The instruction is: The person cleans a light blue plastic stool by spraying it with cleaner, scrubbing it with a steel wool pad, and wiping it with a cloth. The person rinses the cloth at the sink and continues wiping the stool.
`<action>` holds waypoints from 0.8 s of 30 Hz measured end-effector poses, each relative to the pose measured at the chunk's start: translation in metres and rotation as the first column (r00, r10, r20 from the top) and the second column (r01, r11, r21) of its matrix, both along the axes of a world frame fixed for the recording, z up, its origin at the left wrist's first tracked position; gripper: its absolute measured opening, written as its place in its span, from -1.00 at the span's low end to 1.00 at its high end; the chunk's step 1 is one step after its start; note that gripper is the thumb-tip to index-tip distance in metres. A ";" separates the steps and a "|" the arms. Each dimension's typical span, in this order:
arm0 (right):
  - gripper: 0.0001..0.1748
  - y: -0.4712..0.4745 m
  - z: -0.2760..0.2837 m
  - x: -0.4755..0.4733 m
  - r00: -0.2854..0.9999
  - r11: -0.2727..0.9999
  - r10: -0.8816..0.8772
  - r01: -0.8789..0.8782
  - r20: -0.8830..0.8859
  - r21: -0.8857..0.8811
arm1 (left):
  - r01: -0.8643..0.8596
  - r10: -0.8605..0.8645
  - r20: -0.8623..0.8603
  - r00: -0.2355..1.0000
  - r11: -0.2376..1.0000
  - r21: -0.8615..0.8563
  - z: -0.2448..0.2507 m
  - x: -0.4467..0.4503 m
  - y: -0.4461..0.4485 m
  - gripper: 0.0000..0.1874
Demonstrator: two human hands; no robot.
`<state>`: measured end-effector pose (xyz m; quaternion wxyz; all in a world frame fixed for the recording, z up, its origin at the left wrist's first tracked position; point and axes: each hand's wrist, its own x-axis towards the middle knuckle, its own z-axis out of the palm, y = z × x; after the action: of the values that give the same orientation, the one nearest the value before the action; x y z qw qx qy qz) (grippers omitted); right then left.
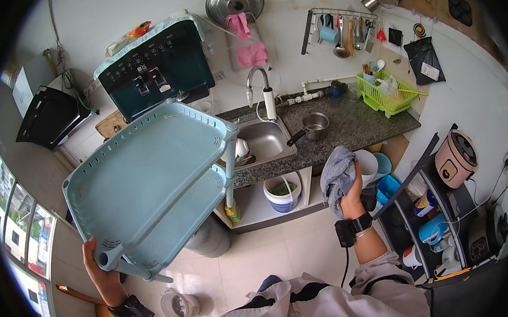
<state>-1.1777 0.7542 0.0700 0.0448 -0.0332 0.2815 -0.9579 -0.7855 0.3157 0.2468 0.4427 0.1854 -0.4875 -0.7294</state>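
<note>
A light blue plastic two-tier rack (150, 159) hangs tilted at the left, in front of the counter. My left hand (103, 274) grips its near corner beside a round post socket; some of the fingers are hidden behind the rack. My right hand (353, 196) is raised before the counter's front edge, closed around a crumpled grey cloth (339, 177). That cloth is apart from the rack. Each wrist wears a black strapped device with a cable.
A steel sink (266, 140) with dishes, a small saucepan (315, 126) and a green dish rack (386, 93) are on the stone counter. Below stands a white bucket (283, 195). A plastic pail (177, 306) stands on the floor; a black shelf with a rice cooker (455, 158) is at right.
</note>
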 end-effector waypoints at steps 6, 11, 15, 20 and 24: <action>-0.43 -0.028 -0.030 -0.060 0.995 0.996 0.082 -0.081 0.055 -0.024 | -0.043 0.043 0.036 0.998 0.999 0.013 -0.028 -0.048 -0.004 -0.78; -0.43 -0.050 -0.025 -0.095 0.982 0.995 0.103 -0.102 0.160 -0.013 | -0.145 0.141 0.056 0.988 0.987 0.062 -0.053 -0.076 -0.008 -0.83; -0.49 -0.067 -0.029 -0.147 0.959 0.970 0.242 -0.239 0.148 -0.038 | -0.258 0.248 0.082 0.965 0.956 0.139 -0.049 -0.106 0.009 -0.83; -0.50 -0.118 -0.012 -0.199 0.924 0.945 0.326 -0.321 0.198 -0.060 | -0.170 0.163 0.055 0.985 0.971 0.169 -0.063 -0.087 -0.013 -0.78; -0.50 -0.161 0.016 -0.236 0.906 0.914 0.405 -0.399 0.119 -0.072 | -0.511 0.605 0.082 0.792 0.730 -0.453 -0.078 -0.077 0.020 -0.70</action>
<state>-1.4133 0.5936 0.0863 0.2590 -0.0283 0.2430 -0.9344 -0.8629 0.3357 0.1690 0.6129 0.3085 -0.5960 -0.4170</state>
